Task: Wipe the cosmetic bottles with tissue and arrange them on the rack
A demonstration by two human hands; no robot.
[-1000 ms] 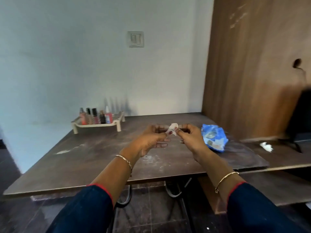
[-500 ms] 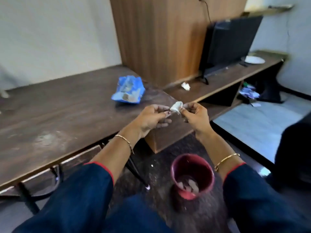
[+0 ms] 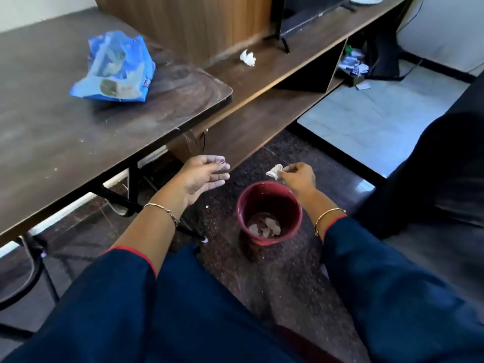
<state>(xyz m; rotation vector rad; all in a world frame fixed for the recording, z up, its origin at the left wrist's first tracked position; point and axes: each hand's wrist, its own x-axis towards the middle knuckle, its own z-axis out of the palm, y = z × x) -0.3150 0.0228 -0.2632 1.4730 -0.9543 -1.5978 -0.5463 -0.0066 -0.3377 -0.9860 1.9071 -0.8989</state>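
White tissue wad (image 3: 274, 172) sits pinched in the grip of the right hand (image 3: 298, 176), projecting left of it, above the far rim of a red bin (image 3: 264, 241). Left hand (image 3: 203, 175) spread, holding nothing.

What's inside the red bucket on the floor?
A few crumpled tissue pieces lie at the bottom of the red bucket. Its near wall hides part of the bottom. The right hand pinches one more tissue wad near its far rim.

tissue (image 3: 273, 172) end hidden by right fingers (image 3: 288, 168), tv (image 3: 309, 11) cut off at top, packet (image 3: 115, 66) print blurred
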